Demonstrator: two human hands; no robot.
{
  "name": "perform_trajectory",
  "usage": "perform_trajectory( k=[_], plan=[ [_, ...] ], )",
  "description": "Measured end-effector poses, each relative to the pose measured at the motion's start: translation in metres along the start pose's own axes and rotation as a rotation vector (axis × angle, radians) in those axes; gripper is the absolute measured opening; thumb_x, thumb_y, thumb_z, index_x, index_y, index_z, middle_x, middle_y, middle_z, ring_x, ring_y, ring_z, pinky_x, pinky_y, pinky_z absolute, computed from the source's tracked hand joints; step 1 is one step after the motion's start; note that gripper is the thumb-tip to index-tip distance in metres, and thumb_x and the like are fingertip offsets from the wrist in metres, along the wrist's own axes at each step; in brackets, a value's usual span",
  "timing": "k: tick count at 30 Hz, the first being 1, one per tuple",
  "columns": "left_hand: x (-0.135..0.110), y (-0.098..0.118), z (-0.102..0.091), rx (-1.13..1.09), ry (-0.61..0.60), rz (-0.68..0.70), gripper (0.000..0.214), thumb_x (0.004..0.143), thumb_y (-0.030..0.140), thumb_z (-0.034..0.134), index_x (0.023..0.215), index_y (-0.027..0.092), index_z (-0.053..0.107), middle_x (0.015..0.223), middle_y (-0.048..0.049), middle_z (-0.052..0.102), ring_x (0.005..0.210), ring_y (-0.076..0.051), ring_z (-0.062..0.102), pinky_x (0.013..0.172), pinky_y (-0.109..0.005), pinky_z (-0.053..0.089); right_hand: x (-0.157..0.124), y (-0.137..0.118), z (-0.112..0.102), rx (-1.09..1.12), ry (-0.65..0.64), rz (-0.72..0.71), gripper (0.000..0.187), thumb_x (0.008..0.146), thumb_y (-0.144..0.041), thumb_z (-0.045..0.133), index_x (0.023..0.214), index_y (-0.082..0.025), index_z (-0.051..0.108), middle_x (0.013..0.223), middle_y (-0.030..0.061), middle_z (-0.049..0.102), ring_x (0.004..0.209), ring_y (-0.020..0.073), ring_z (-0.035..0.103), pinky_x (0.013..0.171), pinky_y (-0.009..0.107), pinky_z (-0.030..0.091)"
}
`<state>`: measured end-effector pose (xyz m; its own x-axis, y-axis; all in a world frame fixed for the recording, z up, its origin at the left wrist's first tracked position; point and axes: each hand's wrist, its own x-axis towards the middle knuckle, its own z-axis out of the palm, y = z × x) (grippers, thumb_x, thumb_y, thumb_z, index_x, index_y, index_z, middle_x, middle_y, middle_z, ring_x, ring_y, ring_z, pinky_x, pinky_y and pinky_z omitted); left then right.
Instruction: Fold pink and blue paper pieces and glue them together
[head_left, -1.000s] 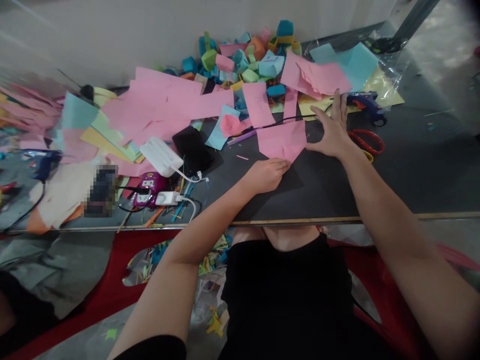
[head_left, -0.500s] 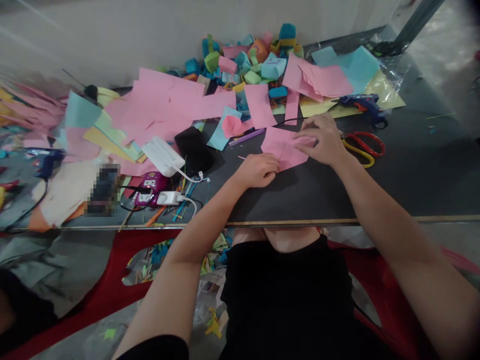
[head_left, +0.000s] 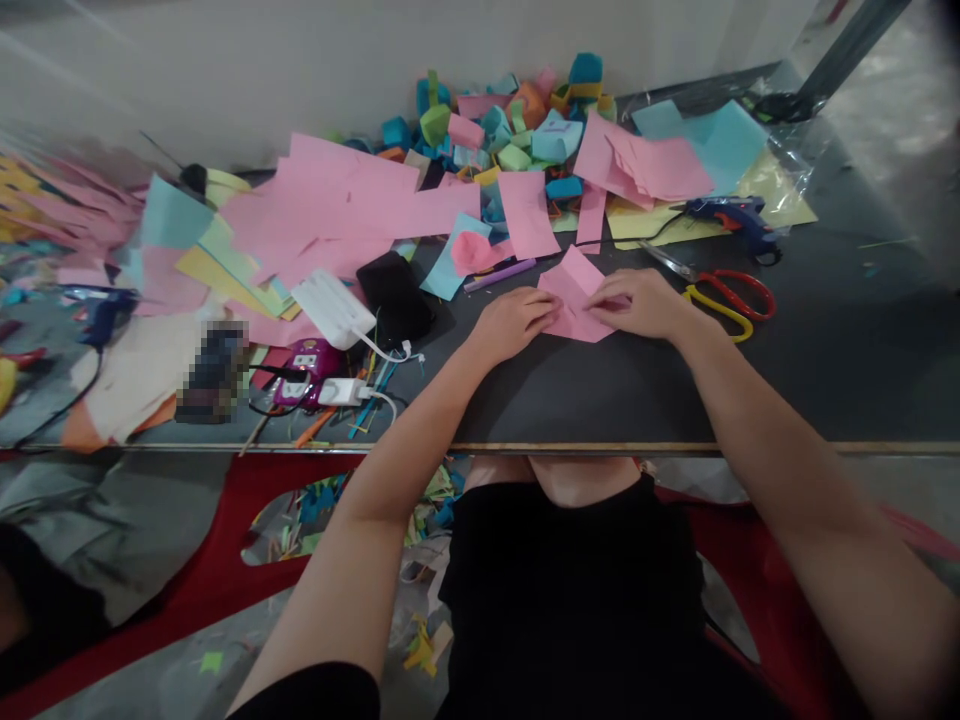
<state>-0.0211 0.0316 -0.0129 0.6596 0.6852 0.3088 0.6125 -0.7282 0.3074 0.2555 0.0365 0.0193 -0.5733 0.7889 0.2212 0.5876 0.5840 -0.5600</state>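
Note:
A folded pink paper sheet lies on the dark table in front of me. My left hand presses on its left edge with curled fingers. My right hand pinches its right side, fingers closed over the fold. Both hands touch the paper, which now shows a pointed top corner between them.
Red and yellow scissors lie just right of my right hand, a blue glue gun behind them. Loose pink, blue and yellow sheets and a pile of folded paper boxes fill the back. A black phone, white charger and cables sit at left.
My right hand left the flat sheet's far edge, folded the pink paper toward me and now holds it near my left hand. The paper became smaller and pointed.

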Motion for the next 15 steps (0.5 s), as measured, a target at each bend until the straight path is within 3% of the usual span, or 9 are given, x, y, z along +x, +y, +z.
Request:
perform_trajectory(
  k=[3,8,12,15],
  plan=[
    [0.000,-0.014,-0.001,-0.011,-0.010,0.083,0.033,0.107,0.024,0.052,0.129,0.024,0.076,0.135,-0.0103,0.076,0.128,-0.024,0.069,0.109,-0.046,0.056,-0.003,0.003,-0.016,0.120,-0.008,0.055,0.027,0.086,-0.035,0.069,0.107,-0.029,0.085,0.108,0.0046,0.082,0.089,0.0226,0.070,0.081,0.038,0.052],
    [-0.001,-0.022,-0.001,0.014,0.001,0.069,0.039,0.106,0.018,0.046,0.123,0.027,0.080,0.129,-0.0072,0.079,0.124,-0.022,0.071,0.105,-0.042,0.057,-0.002,0.007,-0.022,0.202,-0.252,0.022,0.034,0.075,-0.025,0.066,0.101,-0.030,0.087,0.126,0.0029,0.080,0.106,0.0263,0.074,0.085,0.039,0.056],
    [-0.001,-0.012,-0.004,0.020,-0.008,0.047,0.036,0.104,0.018,0.049,0.122,0.023,0.080,0.128,-0.0084,0.079,0.121,-0.024,0.073,0.103,-0.043,0.059,-0.002,0.007,-0.018,0.175,-0.247,0.040,0.034,0.078,-0.026,0.065,0.103,-0.031,0.088,0.126,0.0007,0.080,0.110,0.0265,0.074,0.092,0.041,0.057],
    [0.000,-0.005,-0.004,0.008,0.017,0.015,0.030,0.103,0.027,0.057,0.120,0.022,0.080,0.127,-0.0093,0.080,0.121,-0.025,0.073,0.103,-0.044,0.060,-0.002,0.010,-0.017,0.136,-0.243,0.024,0.024,0.083,-0.032,0.069,0.097,-0.032,0.088,0.123,0.0001,0.081,0.109,0.0271,0.073,0.100,0.045,0.055]
  ],
)
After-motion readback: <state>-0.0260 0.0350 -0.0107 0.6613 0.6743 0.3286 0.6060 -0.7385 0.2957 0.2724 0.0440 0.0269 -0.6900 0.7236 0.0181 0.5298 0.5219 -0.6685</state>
